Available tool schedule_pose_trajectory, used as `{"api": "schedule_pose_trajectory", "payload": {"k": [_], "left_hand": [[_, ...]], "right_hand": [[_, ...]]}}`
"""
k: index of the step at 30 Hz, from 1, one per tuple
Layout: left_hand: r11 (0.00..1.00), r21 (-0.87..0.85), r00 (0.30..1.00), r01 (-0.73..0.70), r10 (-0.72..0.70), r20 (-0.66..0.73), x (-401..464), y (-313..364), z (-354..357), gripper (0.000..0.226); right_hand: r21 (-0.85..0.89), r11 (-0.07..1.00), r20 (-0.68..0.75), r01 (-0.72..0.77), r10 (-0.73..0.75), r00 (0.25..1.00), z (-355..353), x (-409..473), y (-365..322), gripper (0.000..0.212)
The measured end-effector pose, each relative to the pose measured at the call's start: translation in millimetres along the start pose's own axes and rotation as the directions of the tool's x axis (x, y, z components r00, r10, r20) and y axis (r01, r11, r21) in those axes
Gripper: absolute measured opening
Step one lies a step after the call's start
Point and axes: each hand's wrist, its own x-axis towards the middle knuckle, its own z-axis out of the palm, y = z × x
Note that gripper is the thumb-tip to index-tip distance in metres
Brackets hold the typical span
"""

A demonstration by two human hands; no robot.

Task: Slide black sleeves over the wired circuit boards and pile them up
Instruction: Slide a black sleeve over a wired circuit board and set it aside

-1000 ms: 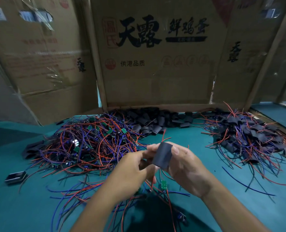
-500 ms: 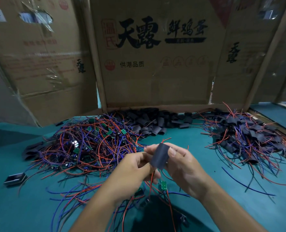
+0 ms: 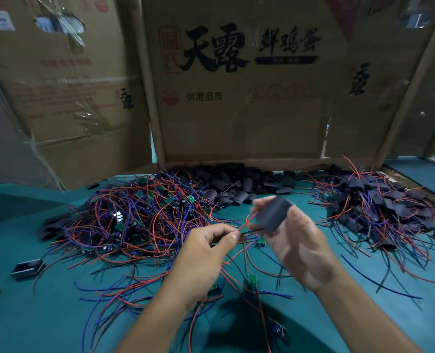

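Black and blurred with motion, the sleeve (image 3: 275, 215) sits pinched in the right hand (image 3: 296, 242), raised above the green table (image 3: 338, 314) between the heaps, its mouth seemingly kept free for threading; the left hand (image 3: 206, 253) pinches thin red wires (image 3: 245, 222) just beside it, likely to feed them in; whether a board is inside already, I cannot tell.

left hand (image 3: 206, 253) knuckles up, fingers pinched; right hand (image 3: 294, 240) palm toward camera, fingers curled, blurred.
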Motion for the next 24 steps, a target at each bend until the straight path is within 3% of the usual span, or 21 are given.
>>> {"api": "schedule_pose_trajectory", "payload": {"k": [4,11,24], "left_hand": [[1.000,0.004,0.999,0.031,-0.031,0.029,-1,2,-6,0.021],[1.000,-0.004,0.994,0.027,-0.027,0.105,-2,3,-8,0.023],[0.962,-0.239,0.989,0.134,-0.113,0.099,-3,3,-11,0.026]], "right_hand": [[0.058,0.998,-0.114,0.039,-0.032,0.993,-12,2,-14,0.070],[-0.027,0.999,-0.042,-0.024,0.023,0.999,-15,0,-6,0.048],[0.041,0.987,-0.039,-0.158,0.159,0.986,-11,-2,3,0.058]]}}
